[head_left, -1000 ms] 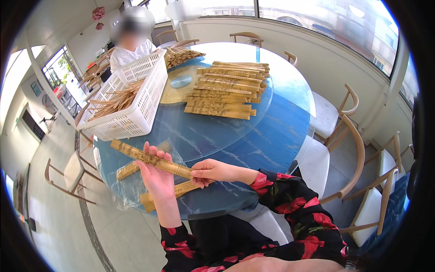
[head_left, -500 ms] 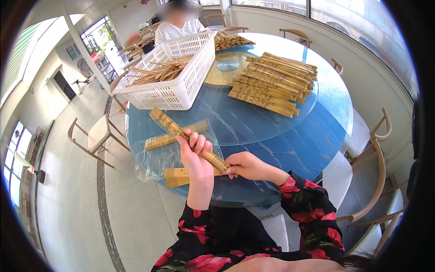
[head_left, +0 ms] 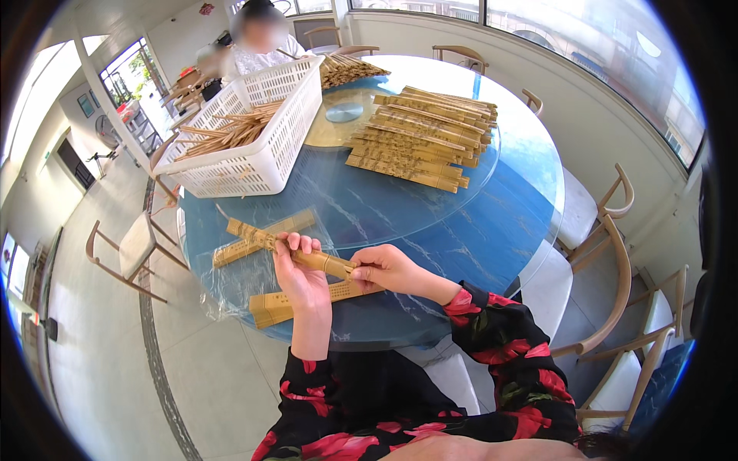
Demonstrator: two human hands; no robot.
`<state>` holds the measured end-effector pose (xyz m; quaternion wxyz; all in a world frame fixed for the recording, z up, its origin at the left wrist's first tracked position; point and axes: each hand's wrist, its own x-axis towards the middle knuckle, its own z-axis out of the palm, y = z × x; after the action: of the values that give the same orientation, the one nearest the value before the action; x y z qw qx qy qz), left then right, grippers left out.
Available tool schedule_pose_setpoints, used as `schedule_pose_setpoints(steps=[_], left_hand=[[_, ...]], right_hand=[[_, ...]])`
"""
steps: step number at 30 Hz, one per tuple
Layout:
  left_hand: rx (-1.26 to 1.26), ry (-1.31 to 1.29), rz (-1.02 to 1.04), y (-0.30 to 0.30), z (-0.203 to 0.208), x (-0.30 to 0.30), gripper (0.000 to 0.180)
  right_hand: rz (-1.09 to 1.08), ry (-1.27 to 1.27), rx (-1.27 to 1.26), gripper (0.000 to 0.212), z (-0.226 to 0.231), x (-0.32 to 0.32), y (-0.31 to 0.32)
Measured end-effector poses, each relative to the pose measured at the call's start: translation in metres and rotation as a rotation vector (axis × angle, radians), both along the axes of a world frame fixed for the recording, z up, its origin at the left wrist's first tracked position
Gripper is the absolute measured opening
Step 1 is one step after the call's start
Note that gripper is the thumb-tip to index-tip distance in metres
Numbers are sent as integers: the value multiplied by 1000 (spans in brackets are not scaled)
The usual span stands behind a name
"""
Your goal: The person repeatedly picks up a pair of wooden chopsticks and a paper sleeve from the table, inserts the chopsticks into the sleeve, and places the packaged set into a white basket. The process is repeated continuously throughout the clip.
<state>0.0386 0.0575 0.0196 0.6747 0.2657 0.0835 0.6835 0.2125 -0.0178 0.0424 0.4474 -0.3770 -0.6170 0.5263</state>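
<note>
Head view: the half-curled left hand point(head_left: 302, 283) holds a long golden-yellow paper-like sleeve point(head_left: 329, 264) above the round blue table point(head_left: 507, 211); the right hand point(head_left: 388, 269) pinches its end. Uneven pinching could crease it; a slack hold could drop it onto clear plastic film point(head_left: 221, 298).

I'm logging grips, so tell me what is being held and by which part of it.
A slim bamboo-patterned sleeve: the left hand holds it around its middle, and the right hand pinches its right-hand end.
</note>
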Motion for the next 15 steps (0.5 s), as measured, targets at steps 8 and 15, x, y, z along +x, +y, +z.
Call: schedule_pose_setpoints(steps=[8, 15], left_hand=[[-25, 403, -32, -36, -3, 7, 39], [135, 581, -8, -42, -12, 12, 27]], right_hand=[[-204, 159, -103, 20, -2, 23, 11], [-841, 261, 43, 15, 6, 107, 33]])
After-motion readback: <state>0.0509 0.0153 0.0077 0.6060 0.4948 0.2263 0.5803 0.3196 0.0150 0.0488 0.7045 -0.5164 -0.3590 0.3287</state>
